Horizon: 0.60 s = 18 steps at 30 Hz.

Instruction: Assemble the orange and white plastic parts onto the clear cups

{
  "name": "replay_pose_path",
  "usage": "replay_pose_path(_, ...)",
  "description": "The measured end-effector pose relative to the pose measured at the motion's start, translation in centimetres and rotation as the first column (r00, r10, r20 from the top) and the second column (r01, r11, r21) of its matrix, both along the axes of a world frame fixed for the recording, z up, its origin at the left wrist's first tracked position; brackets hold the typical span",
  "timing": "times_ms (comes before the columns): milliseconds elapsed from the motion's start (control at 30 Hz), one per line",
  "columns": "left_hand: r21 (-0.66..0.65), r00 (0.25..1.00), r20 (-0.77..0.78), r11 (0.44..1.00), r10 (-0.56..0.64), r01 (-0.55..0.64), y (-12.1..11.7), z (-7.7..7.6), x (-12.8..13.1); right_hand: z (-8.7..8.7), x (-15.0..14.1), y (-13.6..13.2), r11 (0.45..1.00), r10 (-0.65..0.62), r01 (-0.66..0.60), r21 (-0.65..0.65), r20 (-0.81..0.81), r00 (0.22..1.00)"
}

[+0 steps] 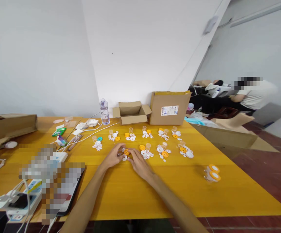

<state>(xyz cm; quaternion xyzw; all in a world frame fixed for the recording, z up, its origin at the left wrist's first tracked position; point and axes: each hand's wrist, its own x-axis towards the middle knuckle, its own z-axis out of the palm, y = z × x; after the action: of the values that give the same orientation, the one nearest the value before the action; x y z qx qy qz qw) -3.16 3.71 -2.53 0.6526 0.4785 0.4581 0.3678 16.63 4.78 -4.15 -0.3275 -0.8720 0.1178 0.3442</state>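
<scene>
— Where are the hands; what are they on?

— Both meet at the middle of the yellow table; the left hand curls its fingers around a small cluster of parts, the right hand closes in from the other side; between them sit an orange disc and a white cap. Whether either fingertip truly pinches a piece, I cannot tell — the parts are too small and blurred.

— Which step does that look like?

— Fitting pieces of one set together, I judge; the neighbouring sets lie loose in two rows just beyond, each a clear little cup with white and orange rounds; two finished-looking orange-topped pieces lie well apart to the right.

— What would the next move call for?

— Fine fingertip alignment, probably; the rounds are tiny and light, easily scattered.

— And around them?

— An open cardboard box, a water bottle and white cables at the far edge.
</scene>
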Motion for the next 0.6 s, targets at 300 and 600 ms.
replay_pose_path(300, 0.036, 0.996, -0.083, 0.999, 0.011, -0.008, -0.2, 0.0, -0.5, -0.3, 0.0, -0.8, 0.997, -0.077, 0.076, 0.032, 0.021, 0.997)
replay_pose_path(600, 0.200, 0.926, -0.362, 0.979, 0.104, -0.032, -1.1, 1.3, 0.4, -0.5, 2.4, -5.1, 0.989, -0.131, 0.120, 0.089, 0.139, 0.981)
